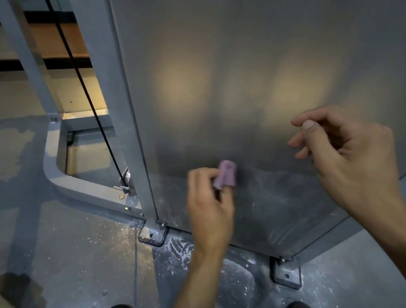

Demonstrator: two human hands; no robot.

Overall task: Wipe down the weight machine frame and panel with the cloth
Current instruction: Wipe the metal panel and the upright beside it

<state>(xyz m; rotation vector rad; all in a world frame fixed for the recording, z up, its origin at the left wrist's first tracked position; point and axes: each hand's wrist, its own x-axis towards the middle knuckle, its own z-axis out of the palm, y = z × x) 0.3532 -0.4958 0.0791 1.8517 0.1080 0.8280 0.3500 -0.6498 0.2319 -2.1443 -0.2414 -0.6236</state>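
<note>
A small pink cloth (224, 174) is bunched over the fingertips of my left hand (209, 206), which presses it against the lower part of the grey metal panel (259, 50) of the weight machine. The panel's bottom strip looks streaked and dusty. My right hand (343, 149) hovers in front of the panel to the right, fingers loosely curled, holding nothing. The grey frame post (117, 101) stands along the panel's left edge, bolted to the floor by a foot bracket (154, 236).
A black cable (83, 87) runs down behind the post to a pulley near the curved base rail (77, 180). A second foot bracket (286, 274) sits under the panel's near corner. White dust speckles the grey floor. My two sandalled feet are at the bottom edge.
</note>
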